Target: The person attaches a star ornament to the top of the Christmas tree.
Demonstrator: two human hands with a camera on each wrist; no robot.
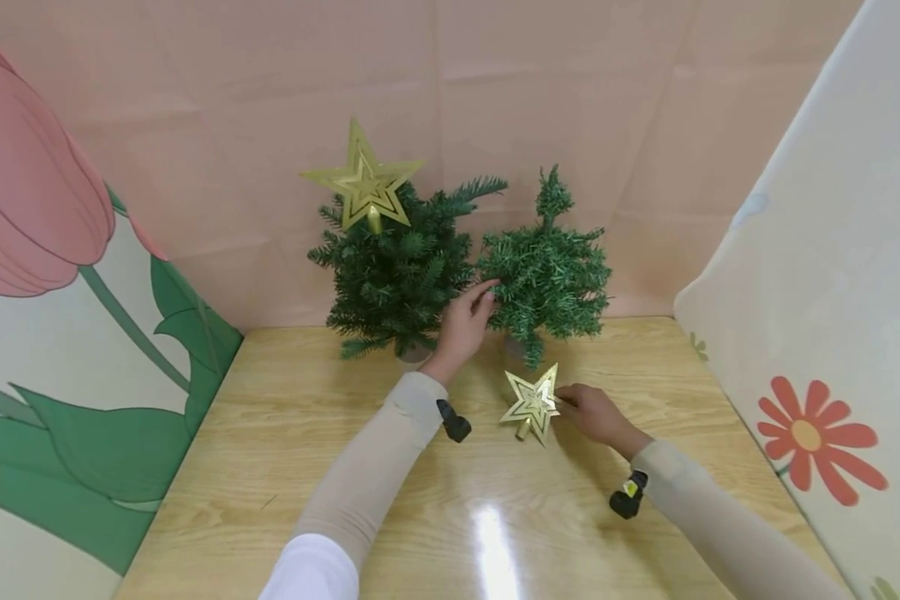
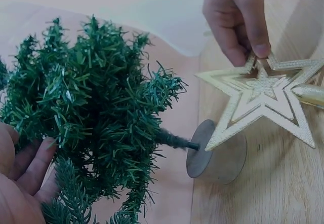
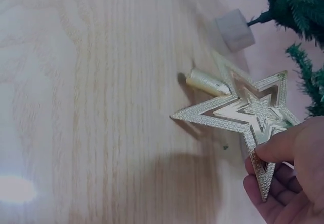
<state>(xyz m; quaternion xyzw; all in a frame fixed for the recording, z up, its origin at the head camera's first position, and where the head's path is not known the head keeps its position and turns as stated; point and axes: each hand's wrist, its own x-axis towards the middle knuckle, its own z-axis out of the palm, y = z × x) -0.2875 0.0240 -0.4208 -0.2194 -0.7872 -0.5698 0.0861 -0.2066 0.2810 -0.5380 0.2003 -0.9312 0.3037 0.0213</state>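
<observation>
My right hand [image 1: 596, 414] pinches one point of a gold star tree topper [image 1: 534, 402] between thumb and fingers, just over the table. In the right wrist view, the topper's tubular socket [image 3: 208, 82] points away from the hand. My left hand [image 1: 465, 321] reaches between two small artificial Christmas trees and touches the lower left branches of the right-hand tree [image 1: 547, 279]. In the left wrist view, its fingers [image 2: 38, 165] look loosely extended, partly hidden by branches. The right-hand tree has a bare top and stands on a round base [image 2: 217, 155].
The darker left-hand tree [image 1: 397, 275] carries a larger gold star [image 1: 367, 185] at its top. Both trees stand at the back of the wooden table [image 1: 270, 467], against a pink cloth backdrop [image 1: 555, 92]. Flower-printed panels [image 1: 810, 275] flank the table.
</observation>
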